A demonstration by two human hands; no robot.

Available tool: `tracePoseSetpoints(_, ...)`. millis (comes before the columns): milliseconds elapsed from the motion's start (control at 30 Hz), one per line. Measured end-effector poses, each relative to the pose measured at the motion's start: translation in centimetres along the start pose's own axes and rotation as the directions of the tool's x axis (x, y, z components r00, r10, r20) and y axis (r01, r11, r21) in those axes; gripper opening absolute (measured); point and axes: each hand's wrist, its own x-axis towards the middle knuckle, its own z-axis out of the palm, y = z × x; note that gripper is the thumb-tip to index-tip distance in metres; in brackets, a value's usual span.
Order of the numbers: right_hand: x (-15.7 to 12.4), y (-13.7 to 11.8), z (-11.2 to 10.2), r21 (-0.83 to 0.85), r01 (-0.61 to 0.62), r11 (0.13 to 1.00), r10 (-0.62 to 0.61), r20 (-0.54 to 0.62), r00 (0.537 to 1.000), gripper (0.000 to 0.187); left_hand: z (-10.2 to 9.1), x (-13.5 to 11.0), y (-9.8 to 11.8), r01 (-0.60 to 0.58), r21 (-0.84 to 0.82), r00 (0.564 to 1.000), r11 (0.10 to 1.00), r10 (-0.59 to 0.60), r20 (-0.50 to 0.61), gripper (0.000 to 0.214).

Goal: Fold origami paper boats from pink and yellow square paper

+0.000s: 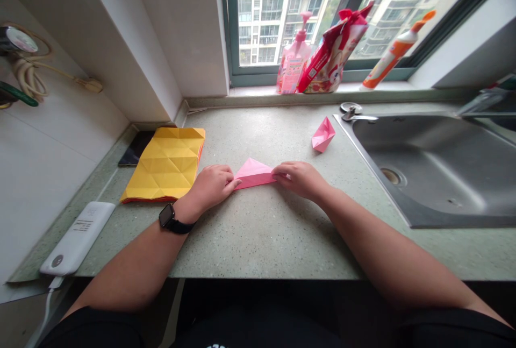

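A folded pink paper triangle lies flat on the green speckled counter. My left hand, with a black watch on its wrist, has curled fingers pressing on the triangle's left corner. My right hand pinches and presses the right corner. A finished pink folded paper shape stands farther back, to the right of both hands.
A creased stack of yellow paper lies left of my hands, a dark phone behind it, a white power bank at the near left. A steel sink fills the right. Bottles and a red pouch stand on the windowsill.
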Motion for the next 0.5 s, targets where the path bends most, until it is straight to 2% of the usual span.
tracePoseSetpoints(233,0.0,0.8,0.2,-0.034,-0.153,0.988,0.15,-0.069,0.986,0.02,0.0,-0.1,-0.4,0.008,0.024,1.0,1.0,-0.008,-0.013,0.044)
tracePoseSetpoints(500,0.0,1.2,0.9,-0.008,-0.174,0.985,0.172,-0.124,0.977,0.034,0.7,-0.1,-0.6,0.053,0.077,0.998,0.996,-0.052,-0.019,0.036)
